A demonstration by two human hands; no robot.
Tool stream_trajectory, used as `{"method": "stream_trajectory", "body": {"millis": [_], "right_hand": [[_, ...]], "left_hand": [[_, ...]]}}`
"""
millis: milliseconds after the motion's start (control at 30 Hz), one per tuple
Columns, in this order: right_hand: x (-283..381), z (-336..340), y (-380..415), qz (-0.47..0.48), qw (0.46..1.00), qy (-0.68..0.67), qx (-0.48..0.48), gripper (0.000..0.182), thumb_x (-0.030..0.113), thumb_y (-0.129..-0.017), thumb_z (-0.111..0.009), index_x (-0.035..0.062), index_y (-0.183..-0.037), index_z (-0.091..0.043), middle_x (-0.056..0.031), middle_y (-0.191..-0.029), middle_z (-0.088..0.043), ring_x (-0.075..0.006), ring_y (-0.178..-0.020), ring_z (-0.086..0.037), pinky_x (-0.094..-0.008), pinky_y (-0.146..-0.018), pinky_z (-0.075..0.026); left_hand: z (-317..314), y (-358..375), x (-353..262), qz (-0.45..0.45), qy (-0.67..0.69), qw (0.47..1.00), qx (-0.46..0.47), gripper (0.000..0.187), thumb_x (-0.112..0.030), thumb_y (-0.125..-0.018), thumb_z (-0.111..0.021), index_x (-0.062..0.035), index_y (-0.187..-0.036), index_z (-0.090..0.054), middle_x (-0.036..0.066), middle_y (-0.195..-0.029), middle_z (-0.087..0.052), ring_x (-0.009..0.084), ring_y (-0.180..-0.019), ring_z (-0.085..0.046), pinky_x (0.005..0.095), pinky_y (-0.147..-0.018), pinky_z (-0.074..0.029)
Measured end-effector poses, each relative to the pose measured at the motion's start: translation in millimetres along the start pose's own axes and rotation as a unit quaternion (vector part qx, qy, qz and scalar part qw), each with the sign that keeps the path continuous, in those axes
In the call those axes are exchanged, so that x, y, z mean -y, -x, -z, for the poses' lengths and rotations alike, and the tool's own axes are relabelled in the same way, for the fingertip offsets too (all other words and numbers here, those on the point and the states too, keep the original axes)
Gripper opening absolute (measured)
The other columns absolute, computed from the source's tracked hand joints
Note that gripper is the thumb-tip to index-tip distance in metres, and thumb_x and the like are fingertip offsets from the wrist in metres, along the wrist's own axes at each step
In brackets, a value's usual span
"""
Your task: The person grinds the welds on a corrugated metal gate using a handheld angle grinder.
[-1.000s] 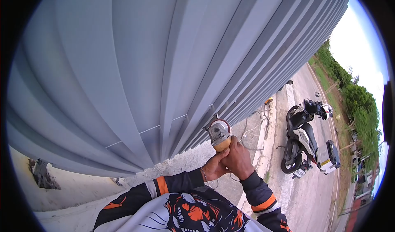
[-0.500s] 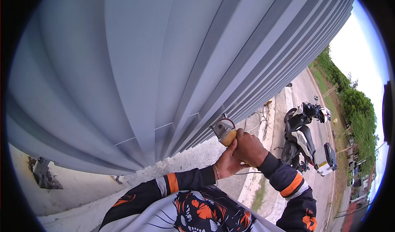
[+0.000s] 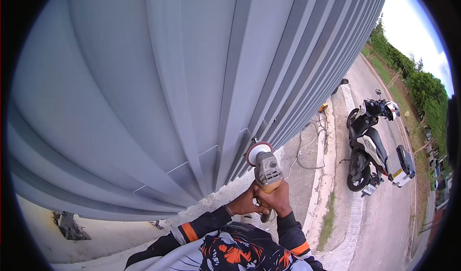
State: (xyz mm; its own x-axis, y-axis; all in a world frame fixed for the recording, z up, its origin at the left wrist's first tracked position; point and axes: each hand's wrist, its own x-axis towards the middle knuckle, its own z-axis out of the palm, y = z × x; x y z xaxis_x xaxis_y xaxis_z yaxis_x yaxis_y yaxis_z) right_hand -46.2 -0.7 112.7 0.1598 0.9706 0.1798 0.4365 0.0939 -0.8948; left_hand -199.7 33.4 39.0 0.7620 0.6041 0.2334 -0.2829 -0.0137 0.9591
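An angle grinder (image 3: 268,171) with a grey gear head and a yellowish body is held in front of me. My left hand (image 3: 245,201) wraps the lower body from the left, a bracelet at its wrist. From the right, my right hand (image 3: 277,199) grips the same body, thumb across it. The grinder's disc (image 3: 260,151), pale in the middle with a reddish-brown rim, points up toward the wall. Close beyond the disc is a small dark metal piece (image 3: 255,140) on the grey ribbed metal wall (image 3: 201,69). My fingers hide part of the grinder's handle.
The ribbed wall fills the left and top of the view. A parked scooter (image 3: 377,148) with a rear box stands on the road at right. Cables (image 3: 307,152) lie loose by the concrete kerb (image 3: 314,182). Rough concrete ground (image 3: 230,187) runs along the wall's foot.
The grinder has swung round so its disc and gear head show upright. Both hands have come lower and nearer my body, still around the grinder. The view has shifted, with the scooter now farther right.
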Motion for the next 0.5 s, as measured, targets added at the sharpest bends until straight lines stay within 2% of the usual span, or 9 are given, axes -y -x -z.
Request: {"method": "stream_trajectory", "body": {"millis": [33, 133, 167, 267, 300, 400, 433, 500], "right_hand": [[-10, -5, 1, -0.016, 1.000, -0.015, 0.021, 0.069, 0.031, -0.073, -0.091, -0.0017, -0.123, -0.057, -0.0154, -0.102, -0.076, -0.0249, -0.093, -0.077, -0.0371, -0.084, -0.060], [-21, -23, 4, -0.009, 0.998, -0.054, 0.041, 0.069, 0.030, -0.073, -0.091, -0.0015, -0.123, -0.057, -0.0152, -0.102, -0.076, -0.0245, -0.094, -0.076, -0.0367, -0.085, -0.060], [-22, -28, 3, 0.020, 0.997, -0.062, 0.038, 0.068, 0.030, -0.073, -0.091, -0.0016, -0.123, -0.057, -0.0151, -0.104, -0.075, -0.0243, -0.096, -0.076, -0.0360, -0.086, -0.059], [-51, -44, 5, 0.003, 0.985, -0.142, 0.092, 0.070, 0.030, -0.073, -0.091, -0.0014, -0.124, -0.057, -0.0151, -0.104, -0.075, -0.0245, -0.095, -0.076, -0.0356, -0.086, -0.059], [-63, -50, 6, 0.007, 0.984, -0.149, 0.093, 0.067, 0.028, -0.074, -0.091, -0.0022, -0.124, -0.058, -0.0137, -0.105, -0.075, -0.0220, -0.095, -0.075, -0.0348, -0.086, -0.059], [-75, -57, 2, 0.005, 0.964, -0.240, 0.116, 0.063, 0.025, -0.076, -0.090, -0.0033, -0.123, -0.059, -0.0118, -0.105, -0.075, -0.0191, -0.095, -0.074, -0.0343, -0.086, -0.058], [-76, -58, 1, -0.008, 0.951, -0.290, 0.108, 0.053, 0.020, -0.080, -0.088, -0.0033, -0.120, -0.061, -0.0098, -0.108, -0.074, -0.0176, -0.098, -0.072, -0.0336, -0.088, -0.058], [-79, -60, -6, -0.042, 0.926, -0.359, 0.107, 0.048, 0.018, -0.082, -0.087, -0.0026, -0.119, -0.063, -0.0092, -0.109, -0.074, -0.0180, -0.100, -0.072, -0.0334, -0.089, -0.057]], "left_hand": [[4, 6, 12, -0.007, -0.140, 0.990, -0.007, 0.116, -0.039, -0.074, -0.097, -0.0043, -0.158, -0.025, 0.017, -0.153, -0.043, 0.0270, -0.145, -0.043, 0.0424, -0.117, -0.042], [-4, 24, 29, 0.087, -0.167, 0.980, -0.064, 0.111, -0.032, -0.074, -0.096, -0.0045, -0.157, -0.028, 0.017, -0.148, -0.049, 0.0269, -0.141, -0.048, 0.0424, -0.115, -0.043], [-4, 29, 29, 0.091, -0.175, 0.979, -0.058, 0.101, -0.025, -0.074, -0.094, -0.0035, -0.153, -0.034, 0.015, -0.140, -0.057, 0.0267, -0.133, -0.056, 0.0413, -0.111, -0.046], [-9, 49, 56, 0.105, -0.151, 0.969, -0.165, 0.095, -0.021, -0.073, -0.093, -0.0041, -0.149, -0.038, 0.013, -0.133, -0.061, 0.0269, -0.126, -0.061, 0.0396, -0.107, -0.048], [-15, 52, 50, 0.107, -0.135, 0.963, -0.207, 0.090, -0.019, -0.073, -0.093, -0.0050, -0.146, -0.042, 0.012, -0.133, -0.061, 0.0259, -0.123, -0.063, 0.0383, -0.104, -0.051], [-35, 57, 45, 0.131, -0.202, 0.918, -0.315, 0.090, -0.017, -0.075, -0.091, -0.0047, -0.149, -0.040, 0.013, -0.135, -0.060, 0.0248, -0.125, -0.062, 0.0383, -0.103, -0.051], [-42, 57, 48, 0.116, -0.190, 0.910, -0.350, 0.096, -0.016, -0.076, -0.090, -0.0042, -0.154, -0.035, 0.015, -0.138, -0.060, 0.0257, -0.127, -0.062, 0.0395, -0.104, -0.051], [-54, 51, 56, 0.073, -0.209, 0.879, -0.421, 0.101, -0.016, -0.075, -0.090, -0.0042, -0.157, -0.032, 0.017, -0.141, -0.059, 0.0260, -0.129, -0.061, 0.0394, -0.106, -0.050]]}}
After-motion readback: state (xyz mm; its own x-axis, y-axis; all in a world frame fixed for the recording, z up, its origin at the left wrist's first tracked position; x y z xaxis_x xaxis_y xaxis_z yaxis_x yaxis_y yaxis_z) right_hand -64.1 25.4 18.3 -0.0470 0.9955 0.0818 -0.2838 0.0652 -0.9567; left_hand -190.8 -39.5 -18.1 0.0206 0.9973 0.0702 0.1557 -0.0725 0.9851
